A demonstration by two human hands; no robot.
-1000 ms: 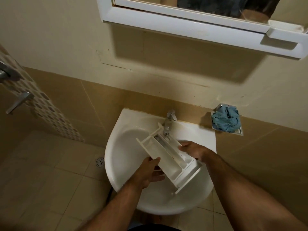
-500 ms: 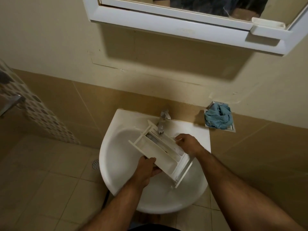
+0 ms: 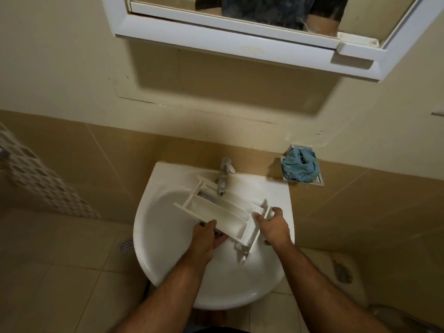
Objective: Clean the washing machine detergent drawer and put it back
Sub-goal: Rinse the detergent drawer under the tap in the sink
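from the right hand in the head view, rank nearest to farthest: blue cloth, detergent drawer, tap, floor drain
1. detergent drawer, gripped by the right hand at its front end.
2. tap, at the back of the sink.
3. blue cloth, on the wall holder, to the right.
4. floor drain, far left, on the floor.

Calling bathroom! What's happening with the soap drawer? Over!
Left hand and right hand both grip the detergent drawer. Drawer over sink, under tap. Nothing blocking.

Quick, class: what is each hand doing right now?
Left hand: grips the detergent drawer's long side from beneath.
Right hand: grips the drawer's front panel end.
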